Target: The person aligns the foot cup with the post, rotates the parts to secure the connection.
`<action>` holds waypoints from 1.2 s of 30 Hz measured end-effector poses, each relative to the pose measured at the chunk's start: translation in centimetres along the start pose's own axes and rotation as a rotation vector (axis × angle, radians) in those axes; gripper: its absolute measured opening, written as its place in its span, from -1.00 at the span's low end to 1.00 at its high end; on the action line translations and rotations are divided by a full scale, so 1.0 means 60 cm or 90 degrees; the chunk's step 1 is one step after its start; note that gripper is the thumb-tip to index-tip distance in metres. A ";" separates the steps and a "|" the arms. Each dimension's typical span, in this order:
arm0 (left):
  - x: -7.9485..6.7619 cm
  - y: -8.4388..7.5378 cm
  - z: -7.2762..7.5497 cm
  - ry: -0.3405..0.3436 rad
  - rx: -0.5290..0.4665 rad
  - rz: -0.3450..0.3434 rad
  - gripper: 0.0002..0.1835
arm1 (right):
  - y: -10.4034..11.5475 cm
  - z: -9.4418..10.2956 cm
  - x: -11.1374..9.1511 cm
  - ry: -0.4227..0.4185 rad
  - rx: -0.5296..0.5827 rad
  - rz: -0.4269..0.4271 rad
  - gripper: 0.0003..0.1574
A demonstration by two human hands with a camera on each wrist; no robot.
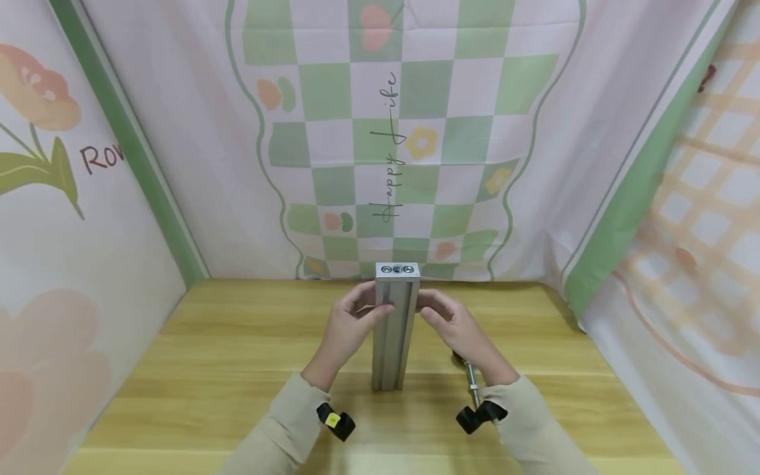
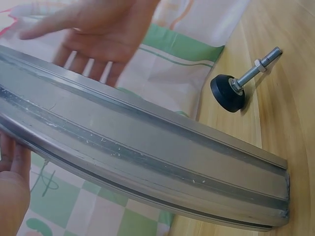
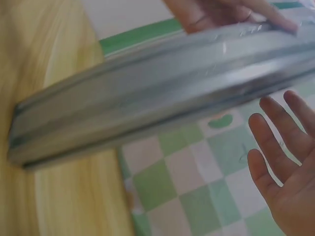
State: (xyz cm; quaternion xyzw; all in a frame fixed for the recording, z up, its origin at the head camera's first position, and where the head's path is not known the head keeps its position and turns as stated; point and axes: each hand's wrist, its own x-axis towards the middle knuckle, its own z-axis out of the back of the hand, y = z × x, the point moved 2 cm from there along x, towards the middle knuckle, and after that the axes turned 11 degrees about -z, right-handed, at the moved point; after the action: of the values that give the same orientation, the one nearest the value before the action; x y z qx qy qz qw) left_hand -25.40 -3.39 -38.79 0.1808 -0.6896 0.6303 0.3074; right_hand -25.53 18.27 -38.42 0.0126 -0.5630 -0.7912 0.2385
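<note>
An aluminium extrusion profile (image 1: 390,343) stands upright on the table, its long grooves facing forward. Its top end (image 1: 398,270) carries round screw heads. My left hand (image 1: 354,320) holds the profile near the top, thumb lying across the front face and fingers round the far side. On the other side, my right hand (image 1: 460,326) is beside the upper part, its thumb off the metal. From the right wrist, the right hand's fingers (image 3: 275,142) appear spread and relaxed next to the profile (image 3: 147,93), while the left thumb touches its surface.
Right of the profile, a levelling foot (image 2: 229,92) with black base, threaded rod and nut lies on the wooden table (image 1: 237,369), partly hidden by the right arm in the head view. A printed curtain (image 1: 380,132) hangs behind, with fabric along both sides.
</note>
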 end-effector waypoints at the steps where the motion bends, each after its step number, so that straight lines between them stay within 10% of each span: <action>1: 0.000 0.000 0.000 -0.001 -0.002 -0.001 -0.59 | -0.006 0.003 -0.002 0.004 -0.007 -0.006 -0.55; 20: -0.002 0.003 -0.004 -0.002 0.004 0.006 -0.59 | -0.136 0.074 -0.045 -0.036 -0.193 -0.275 -0.39; 36: -0.001 0.002 -0.002 0.002 0.005 0.003 -0.59 | -0.200 0.094 -0.062 -0.011 -0.295 -0.327 -0.42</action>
State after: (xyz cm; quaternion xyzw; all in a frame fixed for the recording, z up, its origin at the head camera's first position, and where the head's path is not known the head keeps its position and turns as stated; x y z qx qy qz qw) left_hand -25.41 -3.29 -38.95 0.1796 -0.6871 0.6338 0.3064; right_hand -28.19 27.73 -48.05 0.0929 -0.3487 -0.9323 0.0236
